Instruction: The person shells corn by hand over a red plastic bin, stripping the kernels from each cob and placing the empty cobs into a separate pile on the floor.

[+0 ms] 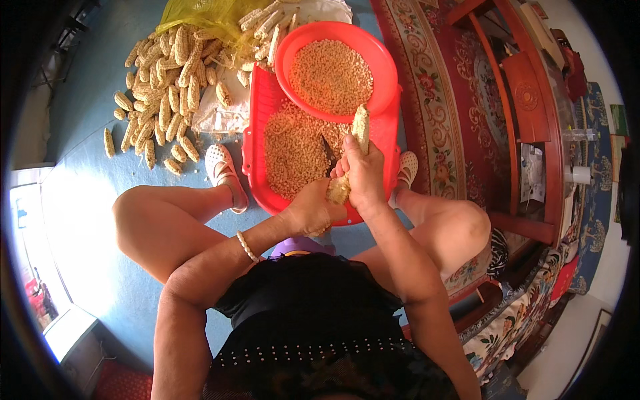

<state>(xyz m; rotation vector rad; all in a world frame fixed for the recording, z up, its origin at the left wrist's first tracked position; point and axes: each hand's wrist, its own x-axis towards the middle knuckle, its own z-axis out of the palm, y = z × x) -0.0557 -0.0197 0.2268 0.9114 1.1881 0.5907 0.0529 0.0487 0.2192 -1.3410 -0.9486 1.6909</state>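
Note:
My right hand (367, 172) is wrapped around a pale, mostly bare corn cob (360, 125), which points up and away from me. Just left of it, my left hand (315, 207) grips a yellower ear of corn (338, 190); much of that ear is hidden by my fingers. The two hands almost meet over the near edge of a red plastic tray (260, 187). Loose corn kernels (297, 155) cover much of its bottom. A dark narrow shape (328, 150) lies among them, too unclear to name. A round red basin (387, 75) of kernels rests on the tray's far end.
Unshelled ears of corn (165, 95) are heaped at far left beside a yellow mesh bag (205, 17). Bare cobs (265, 22) lie behind the tray on white sacking (220, 120). A patterned carpet (430, 100) and wooden table (530, 100) stand right. Beneath me is a purple stool (295, 246).

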